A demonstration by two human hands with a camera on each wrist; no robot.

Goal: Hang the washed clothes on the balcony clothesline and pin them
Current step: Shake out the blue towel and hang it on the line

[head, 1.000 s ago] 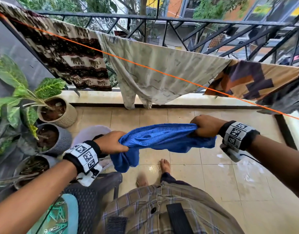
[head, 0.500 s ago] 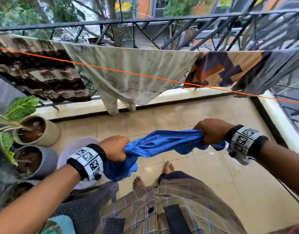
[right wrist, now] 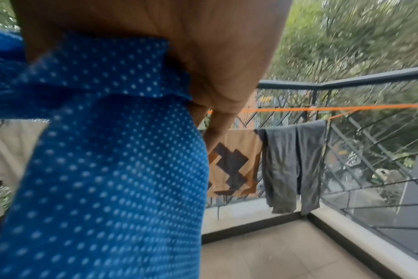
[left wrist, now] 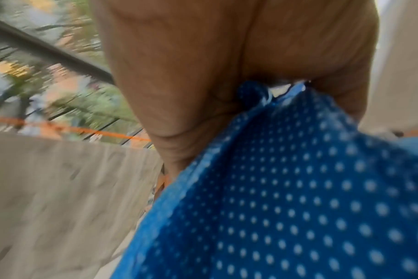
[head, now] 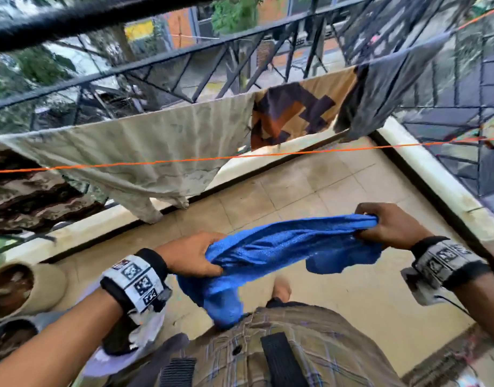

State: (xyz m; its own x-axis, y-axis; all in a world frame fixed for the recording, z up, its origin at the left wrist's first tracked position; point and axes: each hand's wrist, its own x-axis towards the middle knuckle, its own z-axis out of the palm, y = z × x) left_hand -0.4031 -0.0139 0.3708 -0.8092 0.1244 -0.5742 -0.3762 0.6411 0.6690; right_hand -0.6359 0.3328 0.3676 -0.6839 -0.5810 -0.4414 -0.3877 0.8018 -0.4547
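A blue dotted garment is stretched between both hands at waist height, bunched into a thick roll. My left hand grips its left end, with a loose part hanging below. My right hand grips the right end. The blue garment fills the left wrist view under my left hand; in the right wrist view the blue garment hangs from my right hand. The orange clothesline runs across above and beyond the hands, bare along this stretch.
On the railing behind hang a beige cloth, a brown patterned cloth, a grey garment and a dark patterned cloth. Plant pots stand at the left. The tiled floor looks wet.
The view has swung right and tilted. Both hands keep their grip on the blue garment and have moved right with it, the right hand a little higher.
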